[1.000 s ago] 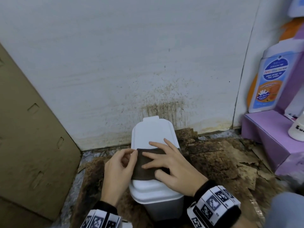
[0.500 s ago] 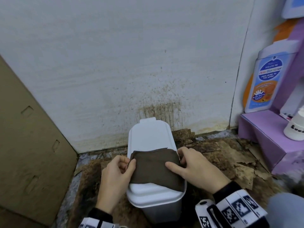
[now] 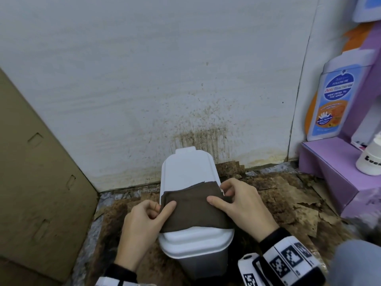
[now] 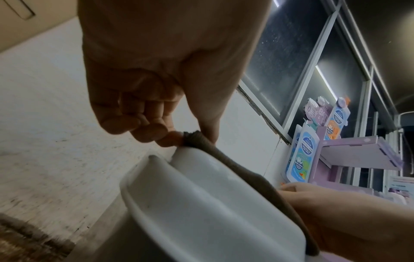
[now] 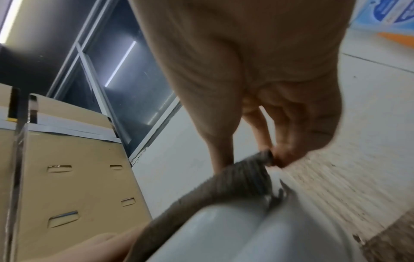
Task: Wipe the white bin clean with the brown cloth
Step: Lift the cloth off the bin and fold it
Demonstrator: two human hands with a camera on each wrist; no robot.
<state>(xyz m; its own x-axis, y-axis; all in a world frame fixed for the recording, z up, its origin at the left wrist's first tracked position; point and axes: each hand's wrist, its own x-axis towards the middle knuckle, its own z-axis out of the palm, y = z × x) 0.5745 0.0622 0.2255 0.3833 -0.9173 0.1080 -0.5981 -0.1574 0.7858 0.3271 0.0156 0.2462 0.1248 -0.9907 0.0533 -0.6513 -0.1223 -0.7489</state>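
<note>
Brown cloth [image 3: 193, 207] lies spread on the white bin [image 3: 188, 170] lid, both hands' fingers [image 3: 168, 209] pinching its side edges; next, probably, rub it across the lid.

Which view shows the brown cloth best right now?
The head view: the brown cloth lies spread across the white bin lid, both hands pinching its sides. Each wrist view shows only one pinched, blurred edge.

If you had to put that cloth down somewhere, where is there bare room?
The far half of the white bin lid, beyond the brown cloth, is bare. The near half is crowded: left hand and right hand each pinch a cloth edge there.
</note>
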